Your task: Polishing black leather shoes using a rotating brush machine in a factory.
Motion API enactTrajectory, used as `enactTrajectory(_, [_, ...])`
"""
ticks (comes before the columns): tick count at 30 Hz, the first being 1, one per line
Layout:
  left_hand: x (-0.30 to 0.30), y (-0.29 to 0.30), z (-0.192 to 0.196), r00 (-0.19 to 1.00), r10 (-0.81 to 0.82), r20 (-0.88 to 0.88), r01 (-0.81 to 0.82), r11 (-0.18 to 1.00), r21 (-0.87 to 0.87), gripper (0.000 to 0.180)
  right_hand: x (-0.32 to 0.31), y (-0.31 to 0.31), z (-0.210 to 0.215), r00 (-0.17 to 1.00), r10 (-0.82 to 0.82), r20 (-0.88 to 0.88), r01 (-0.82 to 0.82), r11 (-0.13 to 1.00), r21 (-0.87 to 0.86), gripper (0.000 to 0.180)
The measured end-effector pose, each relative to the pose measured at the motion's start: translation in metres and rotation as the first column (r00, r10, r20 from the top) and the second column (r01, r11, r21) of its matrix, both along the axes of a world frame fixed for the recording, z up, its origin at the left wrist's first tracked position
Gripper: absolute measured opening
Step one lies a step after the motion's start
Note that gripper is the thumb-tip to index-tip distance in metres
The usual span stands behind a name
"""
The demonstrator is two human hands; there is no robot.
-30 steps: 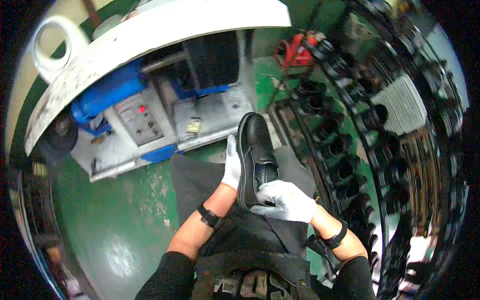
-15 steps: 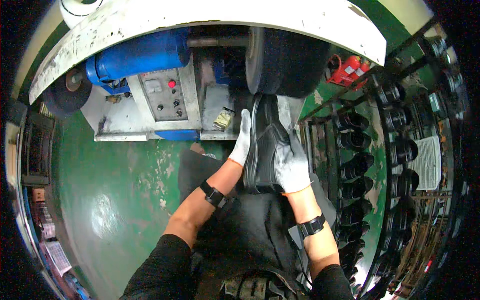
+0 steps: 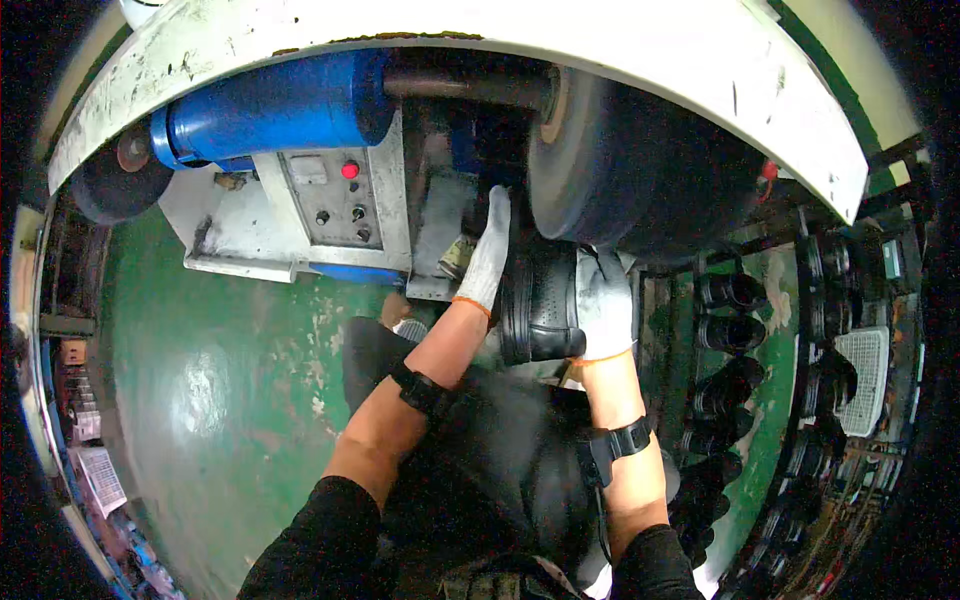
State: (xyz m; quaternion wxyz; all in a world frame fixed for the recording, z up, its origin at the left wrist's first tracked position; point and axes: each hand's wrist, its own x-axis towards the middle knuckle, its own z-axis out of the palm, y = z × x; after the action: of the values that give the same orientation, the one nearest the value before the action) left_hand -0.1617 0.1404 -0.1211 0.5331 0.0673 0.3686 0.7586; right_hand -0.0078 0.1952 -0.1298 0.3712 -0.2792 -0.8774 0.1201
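A black leather shoe [image 3: 553, 305] is held between my two white-gloved hands, its heel end toward me and its far end hidden below the large dark buffing wheel [image 3: 640, 165]. My left hand [image 3: 487, 262] lies along the sole side, one finger stretched forward and the others out of sight behind the shoe. On the upper's right side, my right hand [image 3: 604, 305] grips the shoe with bent fingers. The wheel's rim looks blurred, and whether the shoe touches it cannot be seen.
A white machine hood [image 3: 480, 28] curves over the wheel and the blue motor housing [image 3: 275, 112]. Below stands a control panel [image 3: 335, 200] with a red button. A small crumpled packet [image 3: 457, 257] lies left of my hand. Racks of black shoes [image 3: 730, 333] stand at right.
The shoe and both hands have moved in under the wheel, and the shoe has rolled so its heel and side show more. The wheel appears nearer and larger.
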Motion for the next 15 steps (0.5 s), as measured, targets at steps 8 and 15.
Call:
enactTrajectory(8, [-0.033, 0.007, -0.011, 0.987, 0.074, -0.144, -0.091, 0.99, -0.112, 0.06, -0.016, -0.006, 0.07, 0.771, -0.013, 0.637, 0.181, 0.963, -0.2, 0.035])
enactTrajectory(15, [-0.051, 0.002, -0.018, 0.978, 0.171, -0.123, -0.183, 0.979, -0.092, 0.046, -0.019, -0.007, 0.066, 0.938, 0.025, 0.347, 0.164, 0.848, -0.504, 0.03])
